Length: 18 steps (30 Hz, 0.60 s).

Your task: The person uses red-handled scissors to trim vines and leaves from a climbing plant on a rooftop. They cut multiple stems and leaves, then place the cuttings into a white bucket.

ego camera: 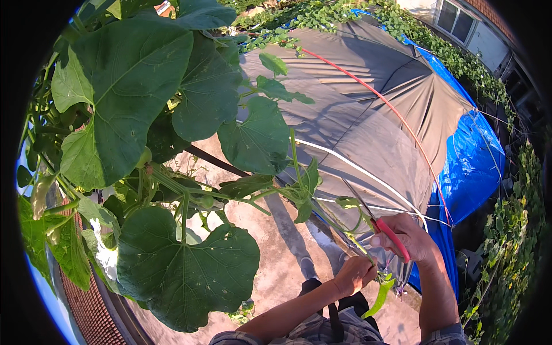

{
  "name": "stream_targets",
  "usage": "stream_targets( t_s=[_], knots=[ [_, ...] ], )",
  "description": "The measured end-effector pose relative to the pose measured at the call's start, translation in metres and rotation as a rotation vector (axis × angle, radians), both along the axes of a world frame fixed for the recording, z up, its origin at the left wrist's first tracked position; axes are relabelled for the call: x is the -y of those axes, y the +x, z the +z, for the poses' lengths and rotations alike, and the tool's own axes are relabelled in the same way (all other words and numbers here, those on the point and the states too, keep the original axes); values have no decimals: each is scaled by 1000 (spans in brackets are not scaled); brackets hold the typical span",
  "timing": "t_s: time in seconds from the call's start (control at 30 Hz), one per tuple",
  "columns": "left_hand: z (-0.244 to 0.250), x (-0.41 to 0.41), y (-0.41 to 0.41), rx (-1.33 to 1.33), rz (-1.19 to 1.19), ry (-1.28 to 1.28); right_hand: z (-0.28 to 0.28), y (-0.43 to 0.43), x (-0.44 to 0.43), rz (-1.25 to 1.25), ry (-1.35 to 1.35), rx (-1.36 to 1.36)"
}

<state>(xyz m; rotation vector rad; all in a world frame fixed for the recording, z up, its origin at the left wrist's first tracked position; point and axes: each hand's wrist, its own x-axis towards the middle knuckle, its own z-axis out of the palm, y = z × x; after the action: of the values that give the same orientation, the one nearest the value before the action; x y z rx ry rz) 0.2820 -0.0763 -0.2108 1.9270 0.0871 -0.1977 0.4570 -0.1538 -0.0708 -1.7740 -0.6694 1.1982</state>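
My right hand (407,237) grips a pair of scissors (393,239) by the red handles, with the metal blades pointing up and left. My left hand (355,274), just below and to the left, is closed around a thin green vine stem (357,245). A narrow leaf (381,297) hangs below that hand. Beyond the scissors, curling shoots and a small leaf (348,202) reach toward the blades. A thick branching stem (224,195) of a gourd-like plant comes in from the left, with a small round green fruit (207,201) beneath it.
Large leaves (129,90) crowd the left side, and another broad leaf (189,267) hangs low. A grey cloth cover (345,112) with red and white poles (371,168) spans the middle. A blue tarpaulin (472,151) lies right of it. Concrete ground (280,297) shows beneath me.
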Motion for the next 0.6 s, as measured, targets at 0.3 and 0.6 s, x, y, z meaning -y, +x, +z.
stream_targets(
  t_s=[0.3,0.6],
  knots=[
    [-3,-10,-37,-13,33,20,-14,-6,-18,191,-94,617],
    [3,-17,-46,-39,-25,115,17,19,-90,488,-46,644]
  ],
)
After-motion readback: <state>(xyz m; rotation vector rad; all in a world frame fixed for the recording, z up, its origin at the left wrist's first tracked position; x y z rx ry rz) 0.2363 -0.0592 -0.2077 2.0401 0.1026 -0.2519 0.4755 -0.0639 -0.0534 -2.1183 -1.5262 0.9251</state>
